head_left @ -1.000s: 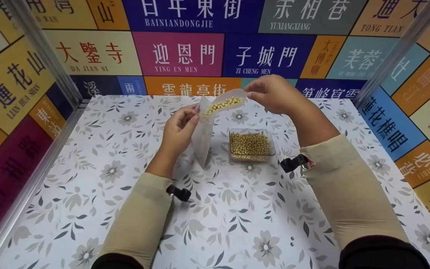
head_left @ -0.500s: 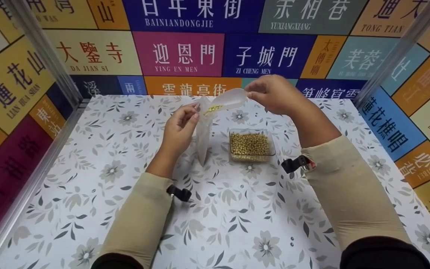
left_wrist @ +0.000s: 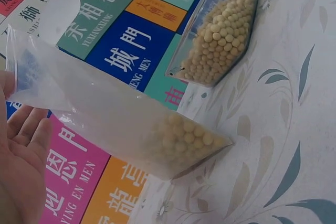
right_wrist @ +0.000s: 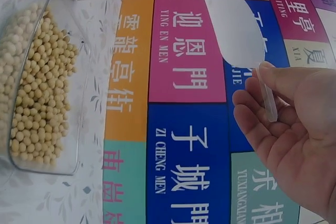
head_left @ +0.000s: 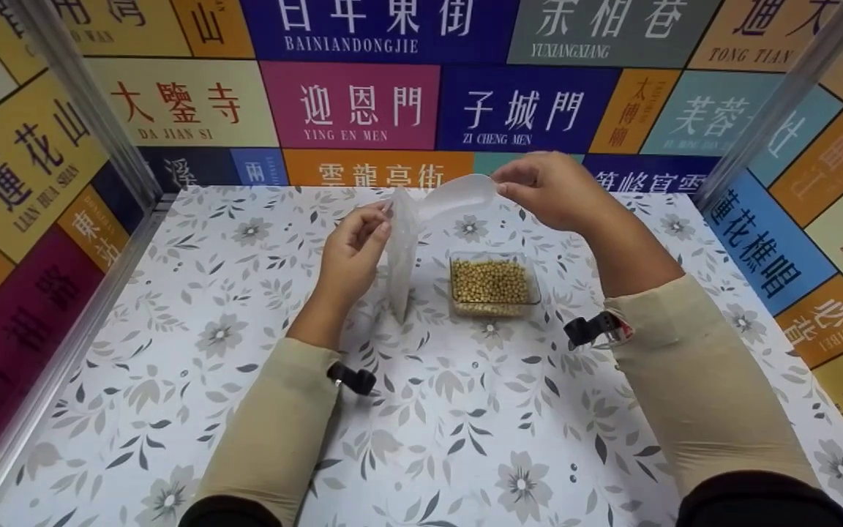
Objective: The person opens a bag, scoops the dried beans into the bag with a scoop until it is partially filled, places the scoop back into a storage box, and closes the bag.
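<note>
Your curled right hand (head_left: 553, 192) pinches the scoop (right_wrist: 233, 24), just emptied, so its beans (left_wrist: 184, 136) look to be inside the bag (left_wrist: 100, 95) your left hand (head_left: 352, 250) pinches, at the box's (head_left: 533, 282) nine o'clock.

In the head view I look forward and down, far enough back to take in the worktop (head_left: 480, 410), left hand (head_left: 352, 245), right hand (head_left: 549, 190), box (head_left: 535, 282) and the sign-covered wall (head_left: 363, 106) behind them. My left-wrist feed sits close in and tilted, looking past the left hand along the bag (left_wrist: 105, 111) towards the box, while the right-wrist feed, also near but turned on its side, faces the right hand and scoop (right_wrist: 231, 24) with the wall beyond and the box at its left edge. I find the box, bag, scoop and wall in all three views.
</note>
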`<state>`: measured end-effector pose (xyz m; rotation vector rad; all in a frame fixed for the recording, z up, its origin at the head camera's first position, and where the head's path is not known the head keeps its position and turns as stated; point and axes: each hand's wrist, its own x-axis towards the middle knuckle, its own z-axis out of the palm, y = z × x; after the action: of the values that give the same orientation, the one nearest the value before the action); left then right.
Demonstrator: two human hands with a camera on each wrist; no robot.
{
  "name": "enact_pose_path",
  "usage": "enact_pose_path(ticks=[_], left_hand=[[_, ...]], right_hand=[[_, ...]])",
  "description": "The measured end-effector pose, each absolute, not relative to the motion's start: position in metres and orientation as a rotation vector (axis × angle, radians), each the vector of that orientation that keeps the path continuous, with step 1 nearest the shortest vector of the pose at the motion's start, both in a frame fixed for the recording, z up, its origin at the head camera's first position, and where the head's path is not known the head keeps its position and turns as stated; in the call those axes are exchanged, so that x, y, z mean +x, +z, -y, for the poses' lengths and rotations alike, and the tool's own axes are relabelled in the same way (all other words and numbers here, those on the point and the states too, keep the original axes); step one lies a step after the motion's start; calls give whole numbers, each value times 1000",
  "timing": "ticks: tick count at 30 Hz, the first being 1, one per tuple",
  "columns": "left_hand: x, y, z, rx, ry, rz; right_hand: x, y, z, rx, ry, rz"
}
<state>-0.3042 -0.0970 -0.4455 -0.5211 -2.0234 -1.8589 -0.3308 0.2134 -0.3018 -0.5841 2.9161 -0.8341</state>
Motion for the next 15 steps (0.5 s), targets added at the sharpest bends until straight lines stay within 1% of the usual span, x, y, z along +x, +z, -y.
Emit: enact_pose_path(ticks=[7,15], left_hand=[[-305,-448,96,-508,-1884,2003],[-304,-448,95,-498,-1898,1999]], right_hand=[[-321,-319,-245,-471,-903,-2921],[-314,-353,-286,-338,-932,-2919]])
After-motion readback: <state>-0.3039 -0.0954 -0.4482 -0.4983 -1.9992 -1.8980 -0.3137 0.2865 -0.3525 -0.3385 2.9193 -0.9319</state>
